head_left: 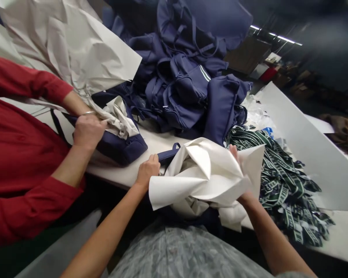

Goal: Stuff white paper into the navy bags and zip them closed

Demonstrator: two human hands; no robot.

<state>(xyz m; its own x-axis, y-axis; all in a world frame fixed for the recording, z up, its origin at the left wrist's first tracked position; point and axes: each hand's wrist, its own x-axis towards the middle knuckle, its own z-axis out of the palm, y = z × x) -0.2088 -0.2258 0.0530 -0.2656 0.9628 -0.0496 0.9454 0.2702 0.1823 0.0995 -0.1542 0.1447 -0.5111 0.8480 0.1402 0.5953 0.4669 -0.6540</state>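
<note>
Crumpled white paper (203,173) bulges out of a navy bag (167,155) at the table's front edge, close to my body. My left hand (149,168) is closed on the bag's edge, left of the paper. On the right side, my right hand (243,181) presses against the paper with its fingers stretched up, partly hidden behind it. Most of the bag is covered by the paper.
At the left, a person in red sleeves (29,154) handles paper in another navy bag (124,148). Navy bags (188,88) are heaped behind. Green and white patterned straps (281,185) lie at the right, beside a pale panel (310,150).
</note>
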